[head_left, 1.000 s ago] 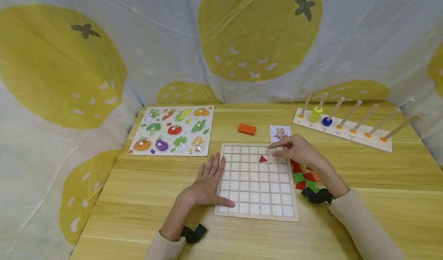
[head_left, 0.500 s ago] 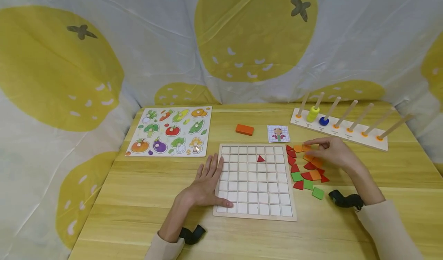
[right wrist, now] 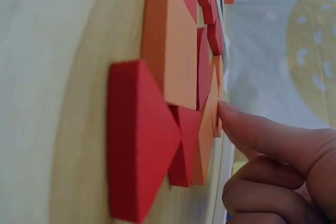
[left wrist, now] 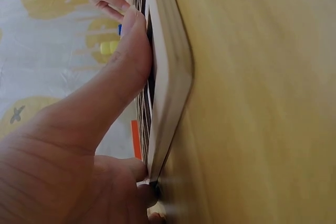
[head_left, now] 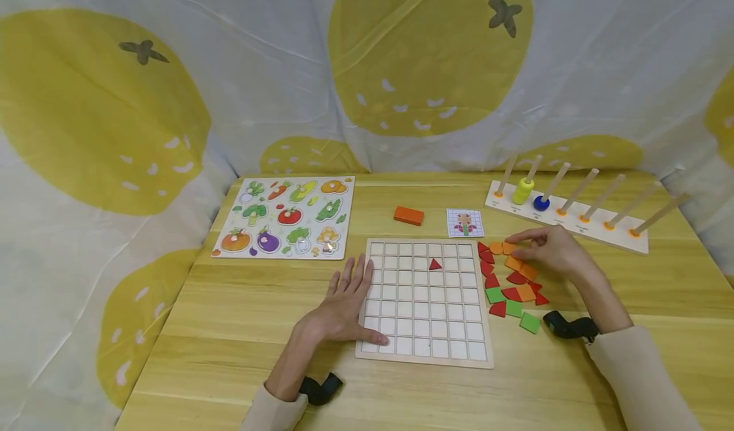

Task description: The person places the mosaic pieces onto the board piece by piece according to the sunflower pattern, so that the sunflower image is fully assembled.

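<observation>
A wooden grid board (head_left: 421, 361) lies flat on the table, with one red triangle (head_left: 435, 264) in a square near its top. My left hand (head_left: 341, 306) rests along the board's left edge, fingers spread and thumb on the lower left corner. To the right of the board, my right hand (head_left: 547, 249) has thumb and index finger on either side of a small orange piece (head_left: 508, 248). In the right wrist view one fingertip touches an orange piece (right wrist: 219, 121); the other fingertip is hidden. Loose red, orange and green pieces lie around it, among them a green square (head_left: 530, 322).
Behind the board are a small pattern card (head_left: 465, 223) and an orange block (head_left: 409, 215). A vegetable puzzle board (head_left: 309, 251) lies at the back left. A peg stand (head_left: 625, 240) with yellow and blue beads stands at the back right. Patterned cloth (head_left: 390, 150) hangs behind.
My right hand has moved from above the board, near the red triangle, rightward to the loose pieces, and stays at the orange one. The left hand has kept its place.
</observation>
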The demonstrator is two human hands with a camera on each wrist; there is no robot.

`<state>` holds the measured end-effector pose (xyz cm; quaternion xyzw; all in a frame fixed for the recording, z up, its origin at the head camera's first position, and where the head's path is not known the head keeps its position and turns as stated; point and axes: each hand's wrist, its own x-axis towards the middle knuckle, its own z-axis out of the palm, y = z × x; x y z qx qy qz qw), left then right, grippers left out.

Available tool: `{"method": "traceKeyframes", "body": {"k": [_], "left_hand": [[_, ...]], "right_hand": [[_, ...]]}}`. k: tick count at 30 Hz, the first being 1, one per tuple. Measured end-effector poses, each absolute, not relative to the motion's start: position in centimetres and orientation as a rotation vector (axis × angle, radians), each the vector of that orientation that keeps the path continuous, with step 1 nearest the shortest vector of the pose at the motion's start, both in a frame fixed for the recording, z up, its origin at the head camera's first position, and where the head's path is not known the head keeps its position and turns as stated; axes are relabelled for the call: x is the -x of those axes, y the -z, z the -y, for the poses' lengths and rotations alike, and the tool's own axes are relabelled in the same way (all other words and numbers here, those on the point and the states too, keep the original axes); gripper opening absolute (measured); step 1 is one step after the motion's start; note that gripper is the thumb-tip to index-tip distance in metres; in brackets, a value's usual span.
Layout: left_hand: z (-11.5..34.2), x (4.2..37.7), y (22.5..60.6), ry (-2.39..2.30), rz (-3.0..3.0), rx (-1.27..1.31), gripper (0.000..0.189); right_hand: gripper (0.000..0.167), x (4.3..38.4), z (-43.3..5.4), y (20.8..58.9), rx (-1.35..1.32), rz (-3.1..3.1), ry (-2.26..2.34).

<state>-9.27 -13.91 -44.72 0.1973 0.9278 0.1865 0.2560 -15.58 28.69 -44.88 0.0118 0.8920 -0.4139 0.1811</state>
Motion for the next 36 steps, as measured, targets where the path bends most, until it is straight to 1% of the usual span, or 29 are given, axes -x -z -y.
{"method": "traceKeyframes", "body": {"k": [10,20,31,36], "left_hand": [[13.7,9.3,44.9,-0.483,-2.515,-0.535,0.142],[13.9,9.4,44.8,-0.514,-2.504,-0.532,0.142],[13.9,9.5,44.9,-0.511,-2.501,-0.533,0.142],[13.9,9.4,44.8,-0.516,-2.5,-0.53,0.142]], "right_hand": [[0.047,15.7,-29.5,45.2,-0.058,-2.434,1.176],[0.056,15.5,-30.8,45.3,-0.126,-2.446,1.22],[0.058,15.4,-31.3,45.3,-0.143,-2.44,1.21],[0.056,15.4,-31.2,45.2,-0.132,-2.485,1.156]]}}
